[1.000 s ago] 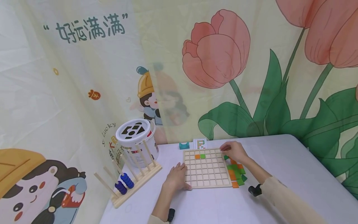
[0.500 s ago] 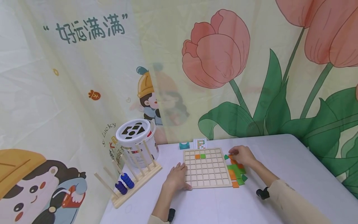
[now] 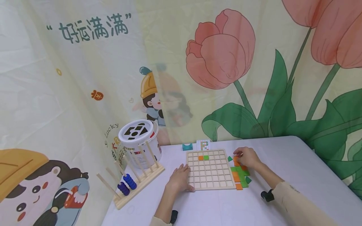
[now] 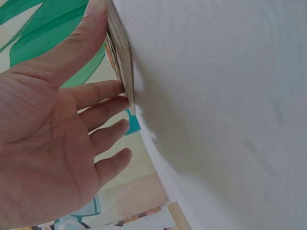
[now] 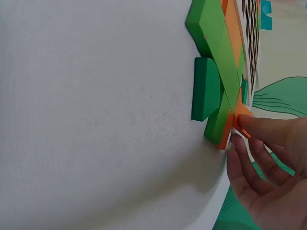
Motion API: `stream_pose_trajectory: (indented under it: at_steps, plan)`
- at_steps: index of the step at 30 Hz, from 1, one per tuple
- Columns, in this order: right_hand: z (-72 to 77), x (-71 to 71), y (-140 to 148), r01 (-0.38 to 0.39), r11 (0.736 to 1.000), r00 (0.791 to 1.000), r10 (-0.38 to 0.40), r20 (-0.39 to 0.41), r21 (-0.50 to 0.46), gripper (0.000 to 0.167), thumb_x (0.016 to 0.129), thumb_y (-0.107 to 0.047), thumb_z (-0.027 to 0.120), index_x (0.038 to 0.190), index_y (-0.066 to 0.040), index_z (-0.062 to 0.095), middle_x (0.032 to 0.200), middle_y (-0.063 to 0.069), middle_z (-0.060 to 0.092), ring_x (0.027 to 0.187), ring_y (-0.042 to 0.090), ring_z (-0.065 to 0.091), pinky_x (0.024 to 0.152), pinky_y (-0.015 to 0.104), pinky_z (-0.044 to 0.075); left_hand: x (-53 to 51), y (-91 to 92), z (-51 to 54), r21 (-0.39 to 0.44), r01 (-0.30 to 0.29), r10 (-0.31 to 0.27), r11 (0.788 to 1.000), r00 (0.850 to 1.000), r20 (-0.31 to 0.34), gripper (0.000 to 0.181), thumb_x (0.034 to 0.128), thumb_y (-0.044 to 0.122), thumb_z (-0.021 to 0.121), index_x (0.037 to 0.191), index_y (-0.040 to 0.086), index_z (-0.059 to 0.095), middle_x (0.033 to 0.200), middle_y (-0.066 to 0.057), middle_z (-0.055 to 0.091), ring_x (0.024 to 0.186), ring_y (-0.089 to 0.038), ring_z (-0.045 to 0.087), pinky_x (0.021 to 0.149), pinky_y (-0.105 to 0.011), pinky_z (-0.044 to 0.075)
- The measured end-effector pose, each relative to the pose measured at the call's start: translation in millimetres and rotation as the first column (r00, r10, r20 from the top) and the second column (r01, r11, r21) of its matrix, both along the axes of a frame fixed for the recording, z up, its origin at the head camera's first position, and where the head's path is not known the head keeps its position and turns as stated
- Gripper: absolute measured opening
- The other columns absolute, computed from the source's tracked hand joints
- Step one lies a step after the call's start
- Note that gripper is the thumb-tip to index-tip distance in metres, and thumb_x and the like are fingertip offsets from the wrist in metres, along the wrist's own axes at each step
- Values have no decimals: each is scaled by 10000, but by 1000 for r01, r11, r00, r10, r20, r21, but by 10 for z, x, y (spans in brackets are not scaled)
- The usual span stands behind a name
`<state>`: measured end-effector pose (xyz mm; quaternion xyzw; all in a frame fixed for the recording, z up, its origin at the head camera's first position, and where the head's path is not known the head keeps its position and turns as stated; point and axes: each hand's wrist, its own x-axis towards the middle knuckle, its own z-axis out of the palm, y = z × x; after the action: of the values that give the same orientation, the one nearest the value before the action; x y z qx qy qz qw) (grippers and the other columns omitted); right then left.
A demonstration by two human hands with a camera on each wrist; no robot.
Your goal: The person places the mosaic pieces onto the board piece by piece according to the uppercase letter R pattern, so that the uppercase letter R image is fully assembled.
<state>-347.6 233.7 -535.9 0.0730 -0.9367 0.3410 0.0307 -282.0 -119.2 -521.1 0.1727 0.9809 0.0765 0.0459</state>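
The right hand [image 3: 248,158] has left the board [image 3: 210,172] for the loose tiles [image 3: 241,172]: its grip lightly pinches an orange tile [image 5: 242,109], so picking begins; the left hand [image 3: 179,179], fingers relaxed, touches the board.

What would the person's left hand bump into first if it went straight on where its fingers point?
Likely the wooden grid board: the left hand is right at its edge and seems to be touching it.

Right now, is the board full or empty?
The board is mostly empty: one orange tile and one green tile sit in it; bare wood shows elsewhere.
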Motion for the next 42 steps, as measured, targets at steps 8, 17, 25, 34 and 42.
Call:
stream_pose_trajectory:
  at_steps: [8,17,25,34,42]
  plan:
    - [23,-62,57,-21,997,1000,20,-18,-78,213,871,47,728,1081,19,756,869,59,717,798,199,662,679,305,592,22,8,10,8,-2,2,1000,1000,11,992,648,444,976,1442,-5,586,1569,-164,508,1507,-346,397,1215,-520,366]
    - [26,-182,-88,-62,992,997,57,-53,-107,189,897,12,748,1085,7,763,881,41,735,816,210,671,724,329,603,23,11,13,2,-11,11,1000,1000,18,992,656,442,974,1456,8,579,1583,-148,496,1519,-333,381,1225,-509,352]
    - [5,-294,-305,-85,975,996,82,-21,-207,216,887,-2,791,1099,1,749,886,35,760,797,183,720,695,307,623,8,11,13,-16,-20,21,1000,1000,20,1002,648,455,972,1463,24,578,1586,-135,496,1521,-324,379,1231,-506,343]
    - [-26,-342,-561,-101,967,995,94,-44,-232,209,881,2,801,1084,18,757,863,34,770,797,183,733,690,310,616,7,5,19,-8,-22,22,1000,1000,21,1001,643,445,979,1458,20,582,1583,-139,500,1521,-324,380,1227,-511,349]
    - [-80,-413,-746,-82,976,997,78,-31,-200,194,879,0,800,1069,-22,765,862,-1,753,821,160,710,742,327,599,20,4,38,-4,-20,20,1000,1000,24,987,648,436,981,1456,28,585,1580,-134,504,1519,-320,384,1227,-507,351]
